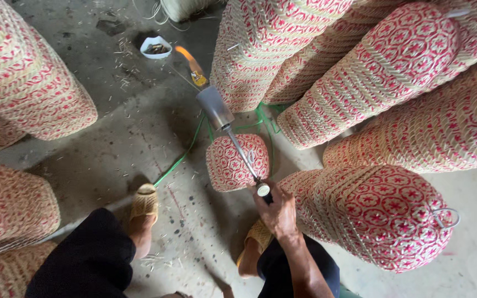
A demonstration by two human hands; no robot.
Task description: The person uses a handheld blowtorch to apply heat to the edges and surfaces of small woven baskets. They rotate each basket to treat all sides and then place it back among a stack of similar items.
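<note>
While the left hand stays out of sight, the right hand [276, 214] is wrapped tight round the torch [233, 132] handle, above a small basket [233, 164] on the floor [139, 121]; further off, its flame [186, 57] burns beside stacked baskets [393, 72].

One gas torch [223, 118] at centre, one small woven basket [237, 162] beneath it, one white dish [155, 47] at upper left, two woven sandals [144, 202], one green hose [186, 154], one hand [277, 212].
</note>
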